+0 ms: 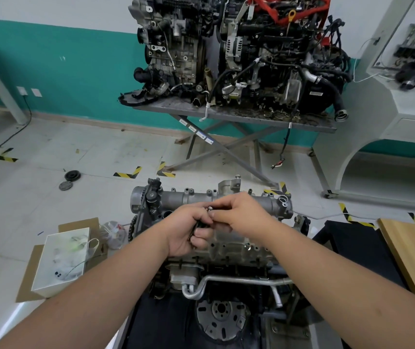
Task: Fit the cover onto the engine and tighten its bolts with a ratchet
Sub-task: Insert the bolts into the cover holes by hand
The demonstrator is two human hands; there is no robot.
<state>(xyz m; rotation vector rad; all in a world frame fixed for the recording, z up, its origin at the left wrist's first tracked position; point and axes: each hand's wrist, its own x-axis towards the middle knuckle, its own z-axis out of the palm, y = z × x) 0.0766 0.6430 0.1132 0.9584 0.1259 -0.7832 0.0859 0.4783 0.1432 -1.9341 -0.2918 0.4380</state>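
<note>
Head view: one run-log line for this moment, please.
left hand grips bolts | right hand pinches one bolt | over engine

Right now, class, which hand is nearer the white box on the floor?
Left. The left hand is over the engine's box-side end; the right hand lies beyond it, farther from the white box.

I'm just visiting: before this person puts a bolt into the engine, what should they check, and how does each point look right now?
1. Bolts in hand: ok, the left hand grips a dark bunch of bolts.
2. One bolt singled out: ok, the right hand pinches a bolt tip.
3. Cover seated on the engine: cannot tell.
4. Bolt holes unobstructed: cannot tell, the hands hide several.
5. Ratchet within reach: cannot tell, none in view.
</note>
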